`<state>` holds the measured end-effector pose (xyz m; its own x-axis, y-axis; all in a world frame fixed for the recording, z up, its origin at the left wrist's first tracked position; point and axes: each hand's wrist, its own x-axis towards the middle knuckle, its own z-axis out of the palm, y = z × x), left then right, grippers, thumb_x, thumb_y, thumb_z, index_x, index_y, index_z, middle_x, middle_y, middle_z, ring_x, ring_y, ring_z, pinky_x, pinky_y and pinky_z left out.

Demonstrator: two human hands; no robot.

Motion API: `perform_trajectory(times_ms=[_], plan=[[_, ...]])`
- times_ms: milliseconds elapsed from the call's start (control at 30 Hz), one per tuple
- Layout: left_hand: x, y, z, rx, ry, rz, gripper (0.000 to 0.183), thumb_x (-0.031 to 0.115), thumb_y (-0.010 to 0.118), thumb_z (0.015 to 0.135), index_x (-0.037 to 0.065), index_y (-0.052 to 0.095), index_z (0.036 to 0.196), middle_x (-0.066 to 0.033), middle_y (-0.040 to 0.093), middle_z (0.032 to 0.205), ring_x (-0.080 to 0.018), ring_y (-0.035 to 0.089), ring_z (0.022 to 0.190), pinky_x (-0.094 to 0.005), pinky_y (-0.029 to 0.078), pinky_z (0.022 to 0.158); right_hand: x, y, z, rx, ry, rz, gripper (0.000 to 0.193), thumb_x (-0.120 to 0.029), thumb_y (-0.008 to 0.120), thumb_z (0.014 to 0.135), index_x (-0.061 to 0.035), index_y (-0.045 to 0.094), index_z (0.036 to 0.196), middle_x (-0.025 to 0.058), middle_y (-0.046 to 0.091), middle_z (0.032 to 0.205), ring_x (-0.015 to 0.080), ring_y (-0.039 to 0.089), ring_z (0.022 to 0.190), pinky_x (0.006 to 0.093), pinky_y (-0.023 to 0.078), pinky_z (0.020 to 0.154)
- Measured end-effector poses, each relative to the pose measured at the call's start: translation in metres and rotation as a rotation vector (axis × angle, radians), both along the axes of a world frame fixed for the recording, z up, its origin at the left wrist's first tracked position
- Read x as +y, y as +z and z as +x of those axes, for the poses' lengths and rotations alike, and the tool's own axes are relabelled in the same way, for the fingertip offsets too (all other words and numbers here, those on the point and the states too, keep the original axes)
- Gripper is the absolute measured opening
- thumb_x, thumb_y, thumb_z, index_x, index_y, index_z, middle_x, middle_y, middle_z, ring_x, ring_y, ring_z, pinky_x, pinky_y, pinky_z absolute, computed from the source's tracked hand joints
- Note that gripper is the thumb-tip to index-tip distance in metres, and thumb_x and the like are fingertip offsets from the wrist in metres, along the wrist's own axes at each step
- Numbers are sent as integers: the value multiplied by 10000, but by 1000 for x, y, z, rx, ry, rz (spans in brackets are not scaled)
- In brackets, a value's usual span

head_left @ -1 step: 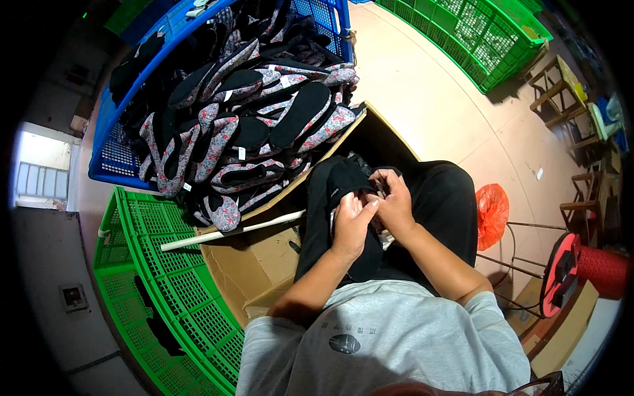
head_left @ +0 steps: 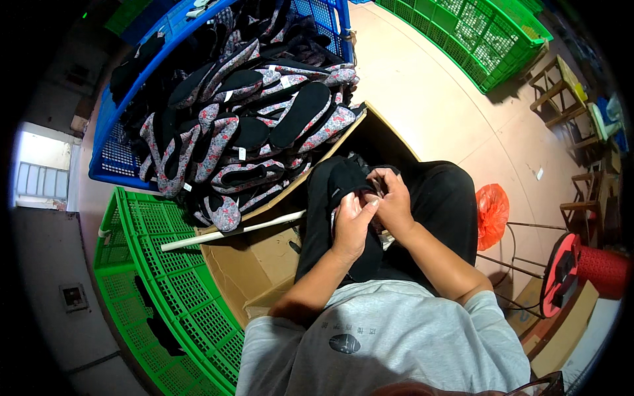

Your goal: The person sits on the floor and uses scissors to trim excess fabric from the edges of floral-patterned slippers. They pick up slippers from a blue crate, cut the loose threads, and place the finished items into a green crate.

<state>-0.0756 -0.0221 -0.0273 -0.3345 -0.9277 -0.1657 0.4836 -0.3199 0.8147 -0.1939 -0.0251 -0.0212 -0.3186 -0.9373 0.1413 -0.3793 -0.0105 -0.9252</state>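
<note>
My left hand [head_left: 351, 228] is closed on a black cloth slipper [head_left: 346, 179] above my lap. Its thumb points toward my right hand, and some fingers are hidden in or behind the cloth. Bent at the knuckles, my right hand [head_left: 395, 203] pinches at the slipper's near edge, close to the left fingertips. Whether something small sits between the right fingertips cannot be made out. Beyond my knees lies a big heap of slippers [head_left: 251, 135] with black soles and grey-and-red floral sides, several bearing small white tags.
The heap fills a blue plastic crate [head_left: 112, 155]. A cardboard box [head_left: 264, 254] stands by my left leg, crossed by a white rod [head_left: 231, 231]. Green crates [head_left: 175, 264] flank it on the left. At right are an orange plastic bag [head_left: 492, 214] and a red round stool [head_left: 558, 274].
The fingers of my right hand have shifted very slightly at the slipper's edge. My left hand and the surroundings look the same.
</note>
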Motion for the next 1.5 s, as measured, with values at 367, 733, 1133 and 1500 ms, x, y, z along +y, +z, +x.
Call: perform_trajectory(times_ms=[367, 733, 1133, 1500], plan=[[0, -6, 2, -176, 24, 104, 211, 180, 562, 1006, 9, 510, 1119, -71, 550, 1160, -131, 501, 1104, -289, 382, 995, -25, -4, -11, -35, 291, 19, 245, -48, 710, 753, -62, 664, 993, 135, 635, 851, 293, 612, 792, 353, 492, 718], [10, -7, -4, -217, 1, 0, 203, 170, 553, 1003, -3, 538, 1110, -68, 561, 1110, -100, 518, 970, -260, 413, 883, 5, -11, -9, -234, 233, 69, 226, 36, 666, 762, -25, 650, 979, 74, 629, 938, 170, 593, 847, 294, 484, 785], [21, 59, 44, -1040, 240, -814, 385, -28, 677, 800, 10, 620, 1179, -136, 561, 1196, -274, 550, 1115, -371, 447, 968, 14, -22, 7, -526, 102, 60, 236, 15, 678, 801, -30, 637, 1028, 26, 623, 950, 95, 576, 878, 247, 468, 795], [-29, 40, 50, -1318, 261, -1421, 328, 67, 750, 686, 186, 753, 992, -62, 601, 1091, -298, 550, 1103, -423, 430, 914, 17, -14, 8, -305, 138, 14, 290, -26, 741, 776, -47, 647, 1050, 55, 662, 951, 170, 608, 871, 294, 490, 806]])
